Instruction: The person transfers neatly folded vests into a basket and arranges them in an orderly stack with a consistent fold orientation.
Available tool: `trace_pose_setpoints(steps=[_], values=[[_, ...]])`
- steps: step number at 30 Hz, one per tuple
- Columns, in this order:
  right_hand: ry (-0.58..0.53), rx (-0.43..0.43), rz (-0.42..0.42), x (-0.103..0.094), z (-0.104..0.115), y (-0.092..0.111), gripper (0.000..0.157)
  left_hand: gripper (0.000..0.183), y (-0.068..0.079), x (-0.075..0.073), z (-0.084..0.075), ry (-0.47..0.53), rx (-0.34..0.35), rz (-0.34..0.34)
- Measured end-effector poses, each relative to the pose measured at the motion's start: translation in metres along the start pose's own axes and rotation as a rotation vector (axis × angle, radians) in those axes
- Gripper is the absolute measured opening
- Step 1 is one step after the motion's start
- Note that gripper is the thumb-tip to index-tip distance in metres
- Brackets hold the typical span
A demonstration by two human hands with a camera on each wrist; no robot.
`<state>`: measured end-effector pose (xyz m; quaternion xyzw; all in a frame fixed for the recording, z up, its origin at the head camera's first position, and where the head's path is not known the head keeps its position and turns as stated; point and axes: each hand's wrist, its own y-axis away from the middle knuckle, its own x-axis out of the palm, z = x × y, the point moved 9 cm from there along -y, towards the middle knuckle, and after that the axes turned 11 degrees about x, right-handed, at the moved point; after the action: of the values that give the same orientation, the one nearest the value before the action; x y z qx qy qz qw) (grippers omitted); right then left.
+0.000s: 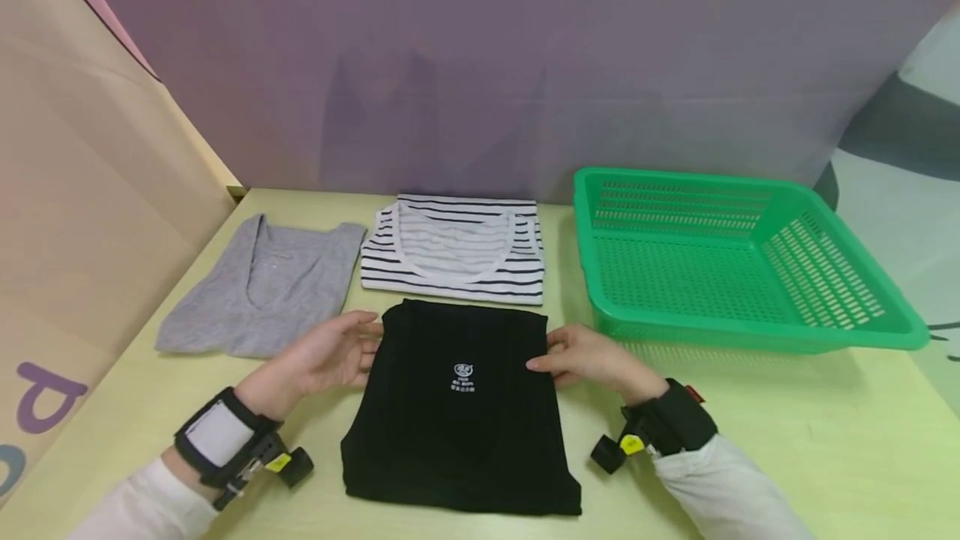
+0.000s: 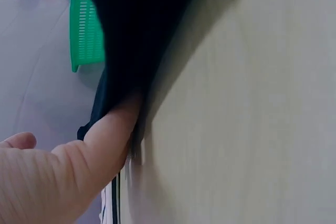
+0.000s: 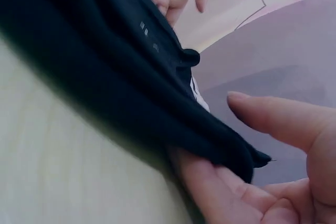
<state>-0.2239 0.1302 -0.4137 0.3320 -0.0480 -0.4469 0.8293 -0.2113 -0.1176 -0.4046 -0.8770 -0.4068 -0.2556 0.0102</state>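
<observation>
A folded black shirt (image 1: 465, 432) with a small white print lies on the table in front of me. At its left edge is my left hand (image 1: 336, 354), its fingertips tucked under the cloth; the left wrist view shows a finger (image 2: 113, 135) going beneath the shirt. My right hand (image 1: 588, 361) is at the opposite edge, with fingers (image 3: 210, 182) slid underneath and the thumb raised apart above the fabric. Behind the black shirt lies a folded striped shirt (image 1: 457, 282), white with dark lines. A grey folded shirt (image 1: 292, 273) rests to the left.
On the right stands a green plastic basket (image 1: 675, 319) with slotted sides. The pale wooden table (image 1: 787, 440) ends at a grey-purple backdrop (image 1: 480, 65). A printed sheet (image 1: 90, 190) hangs along the left side.
</observation>
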Motion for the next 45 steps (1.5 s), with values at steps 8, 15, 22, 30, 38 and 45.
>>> trace_pose_setpoints(steps=[8,15,22,30,38,45], values=[[-0.110,0.003,0.099,0.007,-0.008,-0.006,0.043,0.041,-0.004,0.004,0.004,-0.025,-0.012,0.027],[-0.187,-0.029,0.170,0.014,-0.005,-0.008,0.055,0.040,-0.008,0.007,0.005,-0.004,-0.024,0.048],[-0.273,-0.072,0.326,0.022,-0.002,-0.005,0.067,0.038,-0.011,0.009,0.012,-0.033,-0.052,0.041],[-0.305,-0.108,0.449,0.032,0.002,0.002,0.071,0.028,-0.014,0.012,0.011,-0.084,-0.008,0.034],[-0.194,-0.108,0.400,0.034,0.001,0.002,0.065,0.033,-0.016,0.013,0.013,-0.069,-0.020,0.006],[0.075,-0.083,0.268,0.036,0.002,0.006,0.089,0.058,-0.020,0.011,0.013,-0.150,-0.038,-0.069]])
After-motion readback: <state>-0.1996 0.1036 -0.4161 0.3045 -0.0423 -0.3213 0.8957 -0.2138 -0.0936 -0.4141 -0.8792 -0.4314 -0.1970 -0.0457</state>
